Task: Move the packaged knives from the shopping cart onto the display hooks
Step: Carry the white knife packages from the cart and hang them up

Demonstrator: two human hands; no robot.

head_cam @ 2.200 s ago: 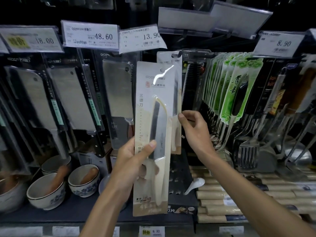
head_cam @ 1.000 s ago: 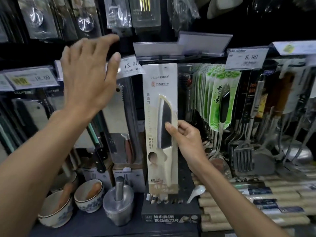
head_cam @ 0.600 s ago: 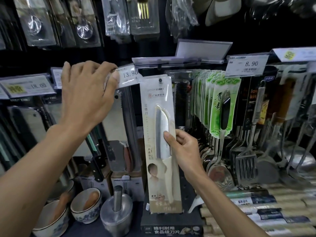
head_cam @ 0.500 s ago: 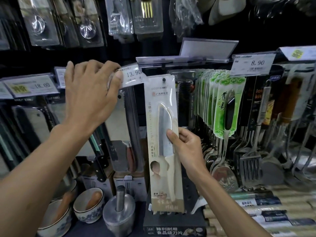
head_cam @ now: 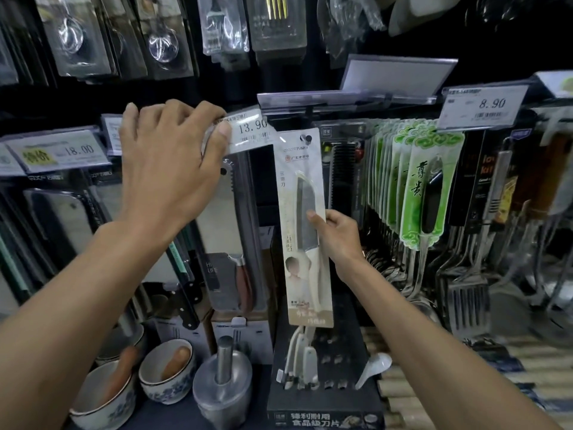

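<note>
your right hand has its grip closed in a pinch on the right edge of the packaged knife, thumb across the front. the card hangs upright against the rack, with the dark tip of the display hook showing through its hang hole. so this one looks threaded on, or very nearly, and i judge that you only have to slide it back and let go. your left hand has its grip curled over the 13.90 price tag, holding it up clear of the hook. the shopping cart is out of view, so you cannot tell how many packs wait there. counted: one packaged knife in hand, three price tags with readable figures, two patterned bowls at lower left plus part of a third, and one metal mortar. whether other knives hang behind this one cannot be seen.
</note>
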